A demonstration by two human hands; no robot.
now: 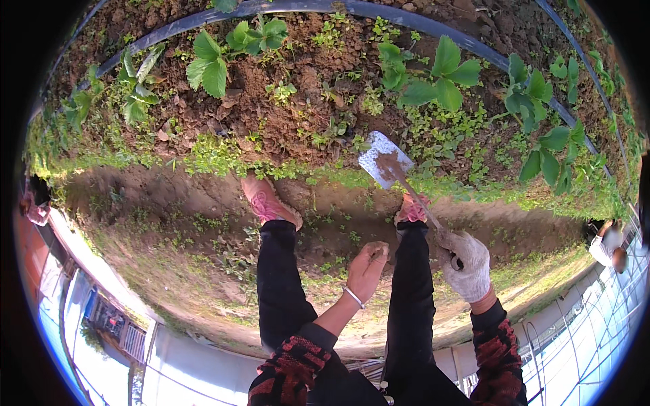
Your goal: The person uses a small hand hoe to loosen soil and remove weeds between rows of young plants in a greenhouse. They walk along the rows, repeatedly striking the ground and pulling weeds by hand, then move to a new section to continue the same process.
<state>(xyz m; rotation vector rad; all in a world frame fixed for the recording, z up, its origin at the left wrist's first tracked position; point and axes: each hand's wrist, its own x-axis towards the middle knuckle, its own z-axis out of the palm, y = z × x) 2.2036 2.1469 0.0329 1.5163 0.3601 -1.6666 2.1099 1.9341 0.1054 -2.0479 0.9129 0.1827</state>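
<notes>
My right hand, in a soiled white glove, is closed around the handle of a small hand hoe. The tool's flat metal blade, partly caked with soil, lies over the low weeds at the edge of the raised bed. My left hand, bare and with a bangle at the wrist, is held between my knees with its fingers curled; whether something small is in it cannot be told. Beyond the blade, a leafy strawberry plant grows in the brown soil, and another strawberry plant stands further left.
A black irrigation hose curves across the bed behind the plants. Small weeds line the bed's edge. My pink shoes stand in the furrow. Another person is at the far right, and a further person at the far left.
</notes>
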